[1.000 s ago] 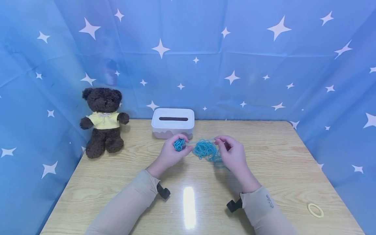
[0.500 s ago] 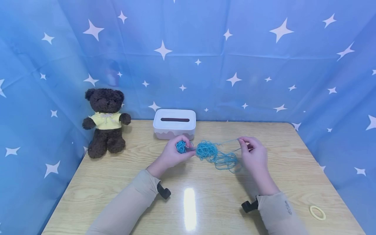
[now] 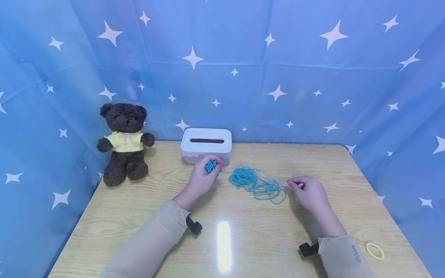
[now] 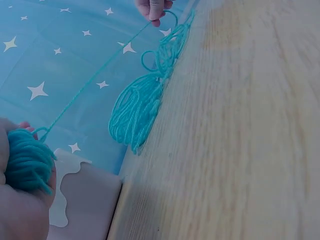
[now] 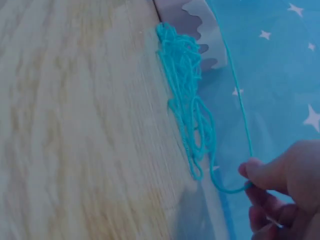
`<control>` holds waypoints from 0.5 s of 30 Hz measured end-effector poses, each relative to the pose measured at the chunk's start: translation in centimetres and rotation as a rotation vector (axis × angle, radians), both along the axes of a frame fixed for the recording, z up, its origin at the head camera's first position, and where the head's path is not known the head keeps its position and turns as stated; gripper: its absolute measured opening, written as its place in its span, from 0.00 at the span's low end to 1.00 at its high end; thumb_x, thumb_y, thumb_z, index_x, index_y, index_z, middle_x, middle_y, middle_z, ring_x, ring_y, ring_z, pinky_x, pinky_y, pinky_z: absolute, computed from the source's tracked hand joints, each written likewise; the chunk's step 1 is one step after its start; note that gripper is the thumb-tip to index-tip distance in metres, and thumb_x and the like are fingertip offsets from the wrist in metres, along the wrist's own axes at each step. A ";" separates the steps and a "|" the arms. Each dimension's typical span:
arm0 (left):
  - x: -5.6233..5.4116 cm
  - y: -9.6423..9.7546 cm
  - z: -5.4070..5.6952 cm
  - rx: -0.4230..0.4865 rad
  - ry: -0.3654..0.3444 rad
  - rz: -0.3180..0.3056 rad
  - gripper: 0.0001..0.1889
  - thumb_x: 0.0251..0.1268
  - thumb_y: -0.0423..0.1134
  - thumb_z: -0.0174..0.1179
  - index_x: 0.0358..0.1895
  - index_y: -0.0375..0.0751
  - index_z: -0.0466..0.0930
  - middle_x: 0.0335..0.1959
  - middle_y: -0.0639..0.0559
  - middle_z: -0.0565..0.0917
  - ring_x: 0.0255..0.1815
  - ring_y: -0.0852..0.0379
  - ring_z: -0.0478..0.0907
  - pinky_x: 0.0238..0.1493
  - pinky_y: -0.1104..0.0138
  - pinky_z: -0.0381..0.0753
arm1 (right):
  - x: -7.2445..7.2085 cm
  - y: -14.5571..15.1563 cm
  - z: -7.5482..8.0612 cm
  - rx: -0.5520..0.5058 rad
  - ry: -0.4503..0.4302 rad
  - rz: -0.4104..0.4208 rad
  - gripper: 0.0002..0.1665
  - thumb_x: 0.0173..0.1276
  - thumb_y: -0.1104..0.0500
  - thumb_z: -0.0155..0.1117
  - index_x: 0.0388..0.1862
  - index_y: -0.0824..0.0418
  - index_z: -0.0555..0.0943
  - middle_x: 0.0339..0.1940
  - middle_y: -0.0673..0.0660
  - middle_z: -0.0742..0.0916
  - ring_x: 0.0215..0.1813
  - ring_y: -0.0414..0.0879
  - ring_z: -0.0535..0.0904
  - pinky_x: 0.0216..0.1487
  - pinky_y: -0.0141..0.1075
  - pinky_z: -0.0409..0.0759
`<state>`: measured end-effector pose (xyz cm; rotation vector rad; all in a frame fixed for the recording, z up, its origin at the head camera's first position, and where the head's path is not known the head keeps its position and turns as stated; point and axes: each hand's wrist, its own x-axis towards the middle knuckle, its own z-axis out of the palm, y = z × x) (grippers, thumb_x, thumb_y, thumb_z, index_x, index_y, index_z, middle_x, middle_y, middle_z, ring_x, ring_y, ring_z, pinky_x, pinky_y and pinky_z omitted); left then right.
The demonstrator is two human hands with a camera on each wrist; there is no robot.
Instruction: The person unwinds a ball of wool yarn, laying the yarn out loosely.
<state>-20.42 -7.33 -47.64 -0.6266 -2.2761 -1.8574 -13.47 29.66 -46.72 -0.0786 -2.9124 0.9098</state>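
Observation:
My left hand (image 3: 203, 175) grips a small wound ball of turquoise yarn (image 4: 31, 161) in front of the tissue box. Between thumb and forefinger, my right hand (image 3: 311, 193) pinches a strand of yarn (image 5: 239, 95). That strand runs taut from the ball across to the right fingertips, as the left wrist view shows. From the right fingertips it loops down to a loose, tangled heap of the same yarn (image 3: 243, 177), which lies on the table between both hands. Part of the ball is hidden by the left fingers and palm.
Behind the left hand stands a white tissue box (image 3: 206, 134) with a slotted top. A brown teddy bear (image 3: 124, 144) in a yellow top sits at the back left of the wooden table (image 3: 264, 243). A pale yellow ring (image 3: 374, 251) lies near the right sleeve. Starry blue cloth (image 3: 226, 34) surrounds the table.
My right hand has moved right, then slightly toward me, drawing the strand out from beside the heap. My left hand has turned a little around the ball, staying near the box.

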 end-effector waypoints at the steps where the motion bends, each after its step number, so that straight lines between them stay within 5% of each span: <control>1: 0.0 0.0 0.0 -0.001 0.004 0.000 0.04 0.81 0.28 0.61 0.51 0.38 0.83 0.50 0.41 0.91 0.51 0.50 0.88 0.59 0.68 0.87 | 0.0 -0.1 0.0 0.010 -0.008 0.009 0.16 0.83 0.52 0.66 0.55 0.60 0.92 0.57 0.67 0.91 0.42 0.49 0.84 0.37 0.38 0.79; 7: 0.1 0.1 0.1 0.046 0.003 -0.056 0.05 0.84 0.28 0.57 0.54 0.34 0.81 0.51 0.37 0.90 0.48 0.49 0.89 0.55 0.69 0.90 | -0.2 -1.7 -0.1 0.060 -0.026 0.072 0.17 0.83 0.54 0.66 0.61 0.60 0.89 0.57 0.65 0.91 0.47 0.54 0.89 0.40 0.44 0.84; 11: 0.3 0.2 0.0 0.075 0.015 -0.087 0.06 0.85 0.29 0.57 0.55 0.33 0.81 0.50 0.35 0.89 0.46 0.55 0.88 0.53 0.70 0.90 | -0.4 -4.6 0.1 0.044 0.089 0.110 0.18 0.82 0.55 0.67 0.65 0.60 0.87 0.60 0.65 0.89 0.46 0.53 0.90 0.44 0.47 0.86; 15: 0.5 0.3 0.2 0.088 0.023 -0.099 0.06 0.84 0.29 0.57 0.55 0.33 0.81 0.50 0.34 0.88 0.45 0.60 0.87 0.53 0.71 0.89 | -0.5 -8.6 0.1 -0.048 0.180 0.232 0.20 0.80 0.55 0.71 0.66 0.59 0.87 0.59 0.61 0.91 0.41 0.45 0.87 0.39 0.37 0.85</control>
